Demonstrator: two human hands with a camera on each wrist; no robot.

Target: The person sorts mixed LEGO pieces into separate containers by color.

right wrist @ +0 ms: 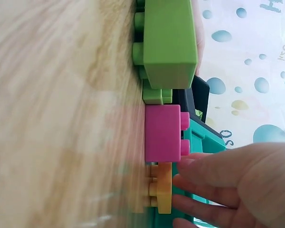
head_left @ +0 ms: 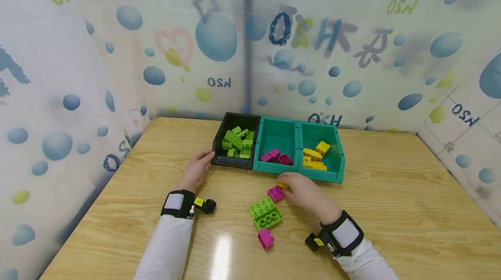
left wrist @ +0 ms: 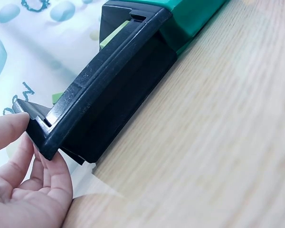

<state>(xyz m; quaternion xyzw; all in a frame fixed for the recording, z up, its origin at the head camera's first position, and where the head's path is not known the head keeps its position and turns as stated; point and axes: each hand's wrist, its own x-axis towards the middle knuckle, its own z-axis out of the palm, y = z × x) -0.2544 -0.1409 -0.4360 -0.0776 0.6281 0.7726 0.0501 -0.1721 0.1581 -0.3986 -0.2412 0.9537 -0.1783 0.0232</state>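
Note:
My left hand point(head_left: 195, 168) holds the front left corner of a black bin point(left wrist: 118, 80). In the left wrist view its thumb lies on the rim and the fingers curl underneath. Green bricks point(head_left: 235, 138) lie inside that bin. My right hand point(head_left: 303, 191) pinches a flat yellow brick point(right wrist: 165, 187), its studs turned toward the table, in front of the teal bins. Right beside it stands a magenta brick point(head_left: 275, 194), studs up. Nearer to me are two green bricks point(head_left: 265, 214) side by side and another magenta brick point(head_left: 266, 239) on its side.
Joined to the black bin, the middle teal bin point(head_left: 278, 134) has several magenta bricks point(head_left: 275, 156) in it. The right teal bin point(head_left: 332, 165) contains several yellow bricks point(head_left: 313, 155). Behind the wooden table point(head_left: 391, 201) hangs a patterned curtain point(head_left: 352, 23).

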